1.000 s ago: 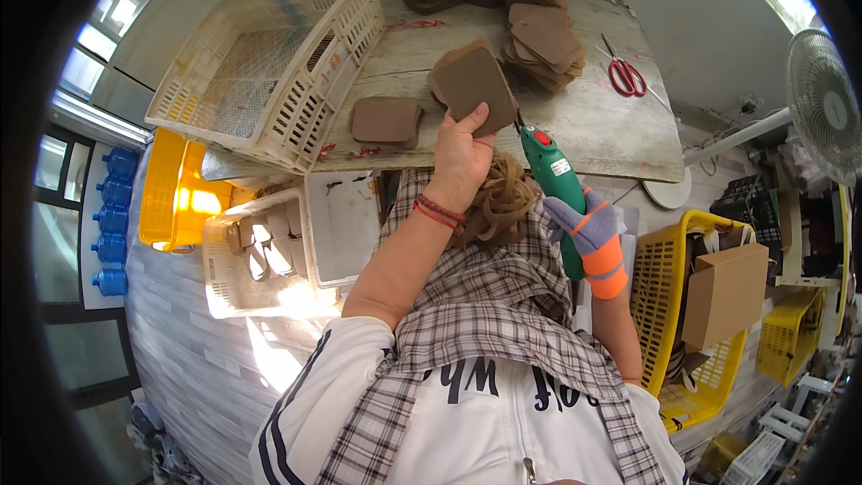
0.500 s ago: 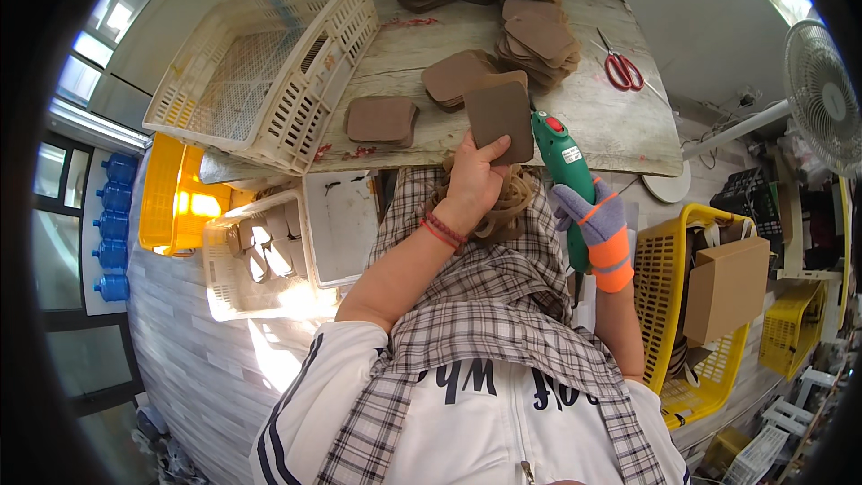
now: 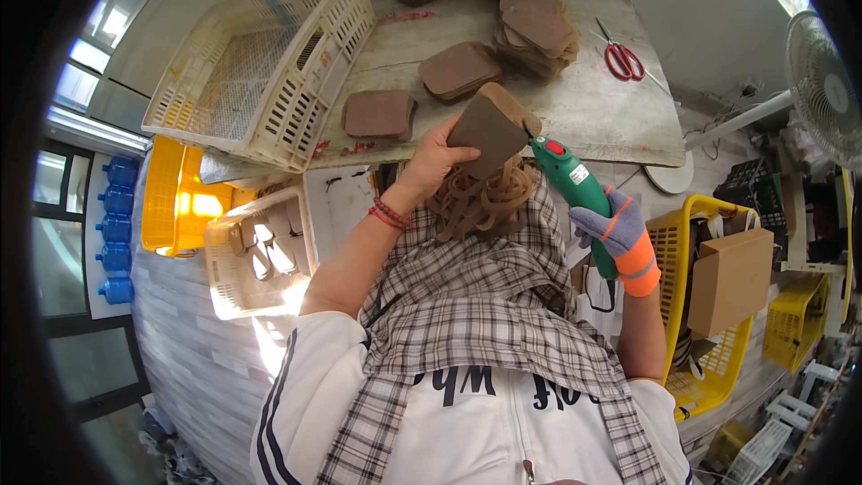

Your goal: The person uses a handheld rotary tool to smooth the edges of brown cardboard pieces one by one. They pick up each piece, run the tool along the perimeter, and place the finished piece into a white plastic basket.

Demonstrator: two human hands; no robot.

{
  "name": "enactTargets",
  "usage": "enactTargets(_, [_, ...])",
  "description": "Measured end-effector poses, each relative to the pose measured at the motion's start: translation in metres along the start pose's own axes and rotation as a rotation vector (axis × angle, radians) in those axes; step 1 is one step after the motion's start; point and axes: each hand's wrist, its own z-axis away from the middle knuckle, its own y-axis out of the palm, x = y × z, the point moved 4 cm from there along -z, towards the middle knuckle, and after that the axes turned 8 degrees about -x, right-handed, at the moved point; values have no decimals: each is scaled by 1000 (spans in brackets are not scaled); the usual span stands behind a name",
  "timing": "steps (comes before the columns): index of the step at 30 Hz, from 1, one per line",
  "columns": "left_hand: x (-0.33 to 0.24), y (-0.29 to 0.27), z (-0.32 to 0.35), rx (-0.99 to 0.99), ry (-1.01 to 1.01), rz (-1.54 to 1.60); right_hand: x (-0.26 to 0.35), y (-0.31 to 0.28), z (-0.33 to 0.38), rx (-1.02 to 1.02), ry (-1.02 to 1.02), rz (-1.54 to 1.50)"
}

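Observation:
My left hand point(image 3: 435, 160) pinches a brown, round-cornered flat piece point(image 3: 488, 133) near the table's front edge, thumb on its face. Wearing a grey and orange glove, my right hand point(image 3: 620, 232) is wrapped round a green electric cutter point(image 3: 573, 178) with a red switch. The cutter's head meets the piece's right edge, where a narrow strip curls away. Below, a heap of brown trimmed strips point(image 3: 480, 205) lies on my plaid apron. Beyond my hands, a stack of brown pieces point(image 3: 458, 70) and another stack point(image 3: 379, 115) sit on the table.
More brown stacks point(image 3: 537, 36) stand farther back on the table point(image 3: 620, 126). Red-handled scissors point(image 3: 621, 58) lie at its right, a white plastic crate point(image 3: 296, 99) at its left. Yellow baskets point(image 3: 669, 260) and a fan point(image 3: 822, 81) are to the right; a crate of pieces point(image 3: 260, 256) is lower left.
The brown piece has tilted and shifted left with my left hand. My right hand and the cutter have moved right and slightly down, with the cutter leaning more. The strip heap shows more fully.

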Motion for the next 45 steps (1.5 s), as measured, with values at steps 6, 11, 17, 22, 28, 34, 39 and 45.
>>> enactTargets(6, [-4, -19, 4, 115, -63, -256, -3, 8, 11, 7, 22, 102])
enactTargets(11, [1, -12, 15, 80, -181, -266, -12, 16, 7, 6, -37, 106])
enactTargets(17, [9, -12, 20, 125, -209, -260, -14, 24, -2, -6, -114, 134])
enactTargets(22, [-10, -10, 24, 174, -259, -399, -6, 25, 1, 47, -16, 73])
enactTargets(28, [-16, -38, 17, 60, -46, -498, -13, 24, 3, 102, 45, 9])
enactTargets(34, [-18, -49, 16, -120, -9, -202, -21, 22, 2, 141, 20, 21])
enactTargets(39, [-17, -50, 13, -119, -96, -171, -20, 25, 3, 166, 0, 28])
enactTargets(45, [-16, -44, 14, -94, -107, -238, -20, 28, 4, 133, -36, 138])
